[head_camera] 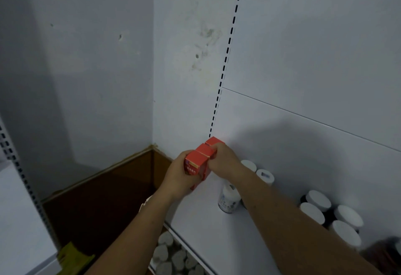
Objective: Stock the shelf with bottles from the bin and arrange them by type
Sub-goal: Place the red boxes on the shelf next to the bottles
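Two bare forearms rise from the lower edge toward the far left corner of the shelf (217, 231). The left hand (180, 179) and right hand (225, 161) clamp a short row of red cartons (202, 155) between them, fingers curled round its opposite ends: the left hand takes the near end, the right hand the far end.

The row's long axis runs from near-left to far-right and points at the foot of the slotted upright (225, 57) on the back panel. The right hand is nearer that panel. Whether the cartons rest on the shelf or hang just above it cannot be told, since the hands cover their lower edges.

White-capped bottles (264, 176) stand on the shelf just behind the right wrist, with dark jars (318, 201) farther right; the right forearm crosses in front of some of them.

The cardboard bin (97, 209) lies left of and below the shelf, its inside in shadow and its contents unreadable. Lower-shelf bottles (173, 255) are cut off by the frame. The carton print is too small to read.

Judged step: seating the row in the left corner, apart from the bottles.
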